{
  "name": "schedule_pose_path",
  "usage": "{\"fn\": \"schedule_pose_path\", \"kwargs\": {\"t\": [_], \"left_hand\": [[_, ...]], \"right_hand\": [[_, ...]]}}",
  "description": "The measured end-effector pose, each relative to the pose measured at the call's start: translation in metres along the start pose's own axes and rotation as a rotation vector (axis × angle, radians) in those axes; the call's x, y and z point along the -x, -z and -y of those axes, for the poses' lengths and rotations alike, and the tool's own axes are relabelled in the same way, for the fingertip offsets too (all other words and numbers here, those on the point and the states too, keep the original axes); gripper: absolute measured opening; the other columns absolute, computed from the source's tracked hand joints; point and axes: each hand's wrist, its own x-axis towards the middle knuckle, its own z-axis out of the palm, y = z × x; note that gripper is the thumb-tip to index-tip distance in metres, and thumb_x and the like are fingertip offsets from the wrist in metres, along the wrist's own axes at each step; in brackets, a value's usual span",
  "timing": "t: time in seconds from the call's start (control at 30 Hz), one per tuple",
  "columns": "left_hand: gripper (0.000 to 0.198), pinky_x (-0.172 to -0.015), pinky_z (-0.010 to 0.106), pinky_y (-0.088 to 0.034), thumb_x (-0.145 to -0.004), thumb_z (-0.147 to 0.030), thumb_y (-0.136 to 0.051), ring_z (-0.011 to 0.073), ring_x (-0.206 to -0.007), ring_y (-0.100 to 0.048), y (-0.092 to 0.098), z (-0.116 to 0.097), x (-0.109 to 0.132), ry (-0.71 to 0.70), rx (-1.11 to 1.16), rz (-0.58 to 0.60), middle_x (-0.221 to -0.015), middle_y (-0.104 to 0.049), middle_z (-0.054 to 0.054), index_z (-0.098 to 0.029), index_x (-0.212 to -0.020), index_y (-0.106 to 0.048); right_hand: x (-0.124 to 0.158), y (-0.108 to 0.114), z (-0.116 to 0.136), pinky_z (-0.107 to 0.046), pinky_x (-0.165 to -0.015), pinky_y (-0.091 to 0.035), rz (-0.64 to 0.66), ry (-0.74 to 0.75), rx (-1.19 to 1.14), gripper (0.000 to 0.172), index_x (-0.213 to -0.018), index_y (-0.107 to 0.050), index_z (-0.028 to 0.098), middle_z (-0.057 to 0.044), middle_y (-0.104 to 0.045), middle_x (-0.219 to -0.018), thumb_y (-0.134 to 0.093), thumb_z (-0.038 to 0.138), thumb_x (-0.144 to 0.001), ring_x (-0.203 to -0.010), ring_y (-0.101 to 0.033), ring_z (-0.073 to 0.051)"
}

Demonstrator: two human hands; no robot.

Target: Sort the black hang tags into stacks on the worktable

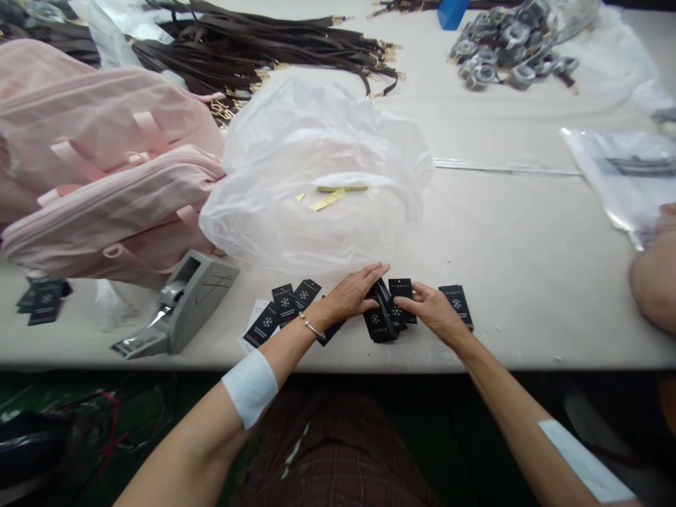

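Note:
Several black tags (pixel 381 325) with white snowflake prints lie in a loose pile at the table's front edge. My left hand (pixel 355 292) rests over the left side of this pile, fingers stretched to the right and thumb touching the tags. On the pile's right side, my right hand (pixel 430 308) pinches an upright black tag (pixel 400 289) between thumb and fingers. More black tags (pixel 285 303) are fanned out left of my left hand, over a white card. Another small stack of black tags (pixel 456 304) lies just right of my right hand.
A grey tape dispenser (pixel 198 296) stands at left before pink bags (pixel 105 162). Behind my hands lies a white plastic bag (pixel 317 155) with yellow strips. Dark straps (pixel 306 46) and wrapped rolls (pixel 507 42) lie farther back. At right, a person's arm (pixel 655 274) is near a clear bag (pixel 628 176).

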Motion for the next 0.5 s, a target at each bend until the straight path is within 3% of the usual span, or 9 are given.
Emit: {"fn": "schedule_pose_path", "kwargs": {"t": [0.13, 0.2, 0.37, 0.5], "left_hand": [[0.076, -0.113, 0.043, -0.039, -0.081, -0.017, -0.069, 0.0264, -0.133, -0.046, 0.001, 0.007, 0.001, 0.029, -0.003, -0.043, -0.144, -0.048, 0.014, -0.021, -0.148, -0.034], [0.072, -0.11, 0.042, -0.042, -0.083, -0.019, -0.068, 0.0254, -0.127, -0.051, 0.0, 0.01, 0.004, 0.043, 0.005, -0.066, -0.137, -0.052, 0.012, -0.022, -0.147, -0.036], [0.062, -0.11, 0.041, -0.042, -0.085, -0.019, -0.066, 0.0243, -0.122, -0.053, -0.004, 0.009, 0.011, 0.059, 0.005, -0.13, -0.131, -0.055, 0.009, -0.024, -0.142, -0.042], [0.059, -0.114, 0.041, -0.037, -0.087, -0.023, -0.063, 0.024, -0.13, -0.048, 0.006, -0.005, 0.015, -0.001, 0.053, -0.228, -0.137, -0.051, 0.011, -0.023, -0.142, -0.042]], "right_hand": [[0.006, -0.019, -0.011, -0.032, -0.081, -0.054, -0.063, 0.019, -0.3, 0.06, -0.121, -0.062, 0.015, -0.008, -0.073, -0.104, -0.074, 0.053, -0.075, -0.092, -0.067, -0.022], [0.011, -0.032, -0.019, -0.034, -0.087, -0.052, -0.03, 0.051, -0.294, 0.062, -0.123, -0.06, 0.016, -0.008, -0.071, -0.111, -0.075, 0.051, -0.074, -0.1, -0.065, -0.023], [0.016, -0.057, -0.022, -0.04, -0.087, -0.051, -0.264, 0.104, 0.23, 0.052, -0.116, -0.06, 0.016, -0.006, -0.07, -0.101, -0.074, 0.038, -0.072, -0.094, -0.063, -0.026], [0.018, -0.054, 0.0, -0.041, -0.091, -0.049, -0.317, 0.397, 0.57, 0.039, -0.123, -0.056, 0.018, -0.01, -0.068, -0.112, -0.057, 0.03, -0.087, -0.1, -0.062, -0.027]]}}
